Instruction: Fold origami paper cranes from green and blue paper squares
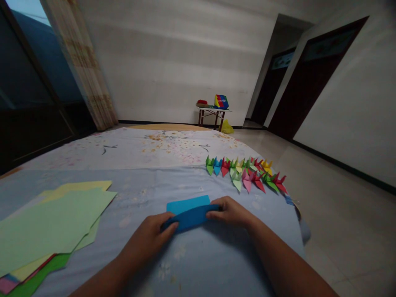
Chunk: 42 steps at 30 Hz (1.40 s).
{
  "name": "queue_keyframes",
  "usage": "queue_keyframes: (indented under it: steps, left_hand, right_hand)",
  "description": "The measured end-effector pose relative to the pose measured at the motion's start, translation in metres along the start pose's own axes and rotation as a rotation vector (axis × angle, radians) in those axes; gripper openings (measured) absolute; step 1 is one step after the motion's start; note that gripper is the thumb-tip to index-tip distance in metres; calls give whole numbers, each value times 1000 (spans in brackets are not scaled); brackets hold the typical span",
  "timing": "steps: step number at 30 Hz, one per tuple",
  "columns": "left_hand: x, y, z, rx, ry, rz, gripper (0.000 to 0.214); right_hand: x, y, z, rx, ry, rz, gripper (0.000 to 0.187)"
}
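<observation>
A sheet of blue paper [188, 218] lies in front of me on the cloth, its near part bent up and curling over the flat far part. My left hand [159, 229] pinches the left end of the bent part between thumb and fingers. At the right end, my right hand [227, 210] grips the same edge with thumb and fingertips. Both hands are closed on the paper. Beyond my right hand stand several folded paper cranes [247, 180] in green, blue, red, pink and yellow, set in rows.
A stack of coloured paper sheets [55, 227], pale green on top, lies at the left. A floral tablecloth [148, 148] covers the round table. Past its far edge, a small side table [212, 110] by the wall holds a colourful bag [221, 101]. A yellow plastic bag [227, 127] rests on the floor.
</observation>
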<state>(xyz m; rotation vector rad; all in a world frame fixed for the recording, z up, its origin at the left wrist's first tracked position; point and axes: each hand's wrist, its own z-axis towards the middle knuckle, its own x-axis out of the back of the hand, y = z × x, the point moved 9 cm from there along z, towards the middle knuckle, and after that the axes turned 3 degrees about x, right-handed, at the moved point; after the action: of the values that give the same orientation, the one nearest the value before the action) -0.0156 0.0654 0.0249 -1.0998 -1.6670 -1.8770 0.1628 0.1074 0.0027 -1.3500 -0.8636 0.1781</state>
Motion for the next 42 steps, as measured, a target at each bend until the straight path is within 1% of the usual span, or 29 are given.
queue_keyframes:
  steps: [2,3,6,8,10,14,19,22,26,28,34,39,42]
  left_hand:
    - [1,-8,3,78,24,-94,31]
    - [1,-11,3,110,41,-125,33]
    - [1,-18,4,161,99,-139,45]
    - [0,-19,3,167,119,-107,52]
    - [-2,-20,1,171,129,-89,53]
    - [-1,-21,-1,187,162,-76,45]
    - [-1,-18,3,180,131,-2,26]
    - [0,-16,3,197,107,9,26]
    - [-3,-16,0,232,24,-10,29]
    - [-6,-17,-1,245,-5,-11,30]
    - [-4,-20,-1,247,57,11,32]
    - [-2,-23,4,220,93,67,35]
    - [-1,-23,5,180,109,128,35]
  right_hand:
    - [5,6,3,-33,65,47,23]
    - [8,7,4,-48,105,33,23]
    - [17,9,3,-103,212,-139,25]
    - [21,7,1,-126,255,-266,33]
    - [22,5,-1,-135,272,-345,42]
    - [19,6,0,-143,295,-446,51]
    - [18,7,3,-147,331,-524,55]
    - [19,4,2,-149,324,-541,52]
    - [16,4,-1,-170,243,-511,51]
    - [16,5,-4,-178,222,-483,52]
    - [16,6,-4,-154,236,-427,56]
    - [16,8,-2,-192,251,-488,55]
    - [15,9,-2,-203,257,-519,55]
